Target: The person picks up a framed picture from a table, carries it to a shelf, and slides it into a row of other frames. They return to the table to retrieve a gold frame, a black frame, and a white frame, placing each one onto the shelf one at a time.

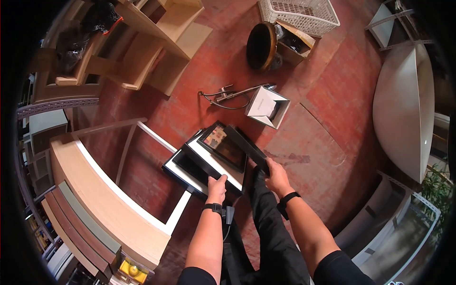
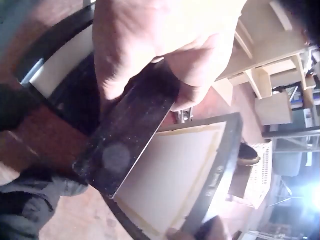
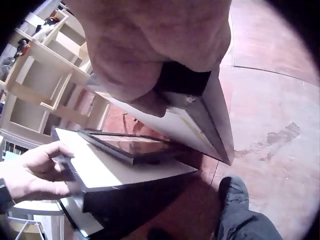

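Observation:
My left hand [image 1: 217, 188] grips the edge of a dark-edged picture frame [image 2: 132, 127] with a white face, thumb on one side and fingers on the other. Leaning against that white face is a smaller dark frame [image 1: 228, 145] holding a brownish picture. My right hand [image 1: 278, 177] holds another dark picture frame [image 3: 212, 112] by its edge, tilted up beside the small one; its pale back panel [image 2: 167, 172] shows in the left wrist view. Lower left, a further black-edged frame [image 1: 183, 168] lies beneath the left hand's frame. The right fingertips are partly hidden.
Ahead on the red floor are an open white box [image 1: 268, 107], a faucet with a hose [image 1: 223, 95], a round dark stool top [image 1: 261, 46] and a white basket [image 1: 304, 14]. Wooden shelving [image 1: 142, 52] stands left, a white-edged wooden panel [image 1: 109, 199] nearer, a large pale basin [image 1: 403, 109] right.

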`<act>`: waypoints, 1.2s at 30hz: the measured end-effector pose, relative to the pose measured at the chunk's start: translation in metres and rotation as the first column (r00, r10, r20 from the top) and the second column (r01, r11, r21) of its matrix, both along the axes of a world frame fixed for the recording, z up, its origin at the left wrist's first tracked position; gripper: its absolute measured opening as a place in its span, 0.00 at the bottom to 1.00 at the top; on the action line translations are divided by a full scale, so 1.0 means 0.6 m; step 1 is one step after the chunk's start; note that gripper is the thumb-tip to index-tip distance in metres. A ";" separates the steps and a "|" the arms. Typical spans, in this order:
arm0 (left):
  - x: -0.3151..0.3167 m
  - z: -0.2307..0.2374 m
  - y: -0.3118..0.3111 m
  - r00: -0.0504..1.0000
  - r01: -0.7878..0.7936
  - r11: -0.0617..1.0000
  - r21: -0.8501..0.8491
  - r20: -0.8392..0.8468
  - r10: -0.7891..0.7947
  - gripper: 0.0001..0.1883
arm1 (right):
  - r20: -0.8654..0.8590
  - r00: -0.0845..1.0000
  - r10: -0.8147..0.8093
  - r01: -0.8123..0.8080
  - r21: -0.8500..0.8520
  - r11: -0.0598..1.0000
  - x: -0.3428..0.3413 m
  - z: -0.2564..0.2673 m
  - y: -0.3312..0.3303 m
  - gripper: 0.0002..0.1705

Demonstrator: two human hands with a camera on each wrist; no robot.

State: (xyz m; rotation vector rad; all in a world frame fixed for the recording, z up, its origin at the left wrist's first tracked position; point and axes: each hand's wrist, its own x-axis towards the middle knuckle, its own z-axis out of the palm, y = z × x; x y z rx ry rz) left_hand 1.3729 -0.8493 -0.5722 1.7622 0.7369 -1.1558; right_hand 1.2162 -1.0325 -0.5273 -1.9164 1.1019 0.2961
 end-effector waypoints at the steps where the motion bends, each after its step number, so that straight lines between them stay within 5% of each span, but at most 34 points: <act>1: 0.003 0.012 0.001 0.999 0.041 0.999 -0.034 0.026 -0.041 0.30 | 0.010 1.000 -0.010 0.010 -0.003 1.000 -0.007 0.003 0.000 0.28; 6: -0.016 0.157 0.022 0.990 -0.134 0.958 -0.254 0.016 0.142 0.22 | -0.006 0.996 -0.086 0.086 0.019 0.996 -0.059 0.038 0.001 0.29; 10: -0.057 0.299 0.043 0.985 -0.078 0.914 -0.397 0.110 0.132 0.28 | -0.076 0.989 -0.124 0.126 0.014 0.992 -0.120 0.066 0.006 0.27; 17: -0.098 0.476 0.084 0.987 -0.054 0.932 -0.358 0.121 0.104 0.29 | -0.175 0.975 -0.134 0.134 -0.012 0.991 -0.239 0.125 0.018 0.25; 19: -0.104 0.507 0.099 0.988 -0.031 0.939 -0.342 0.129 0.080 0.28 | -0.136 0.977 -0.165 0.160 -0.045 0.986 -0.274 0.135 0.029 0.19; 27: -0.123 0.590 0.147 0.985 0.069 0.935 -0.347 0.172 -0.009 0.26 | -0.131 0.942 -0.308 0.308 -0.026 0.951 -0.380 0.175 0.095 0.24; 36: -0.104 0.679 0.194 0.903 0.430 0.755 -0.494 0.226 -0.366 0.21 | -0.148 0.805 -0.574 0.571 -0.069 0.818 -0.469 0.291 0.287 0.27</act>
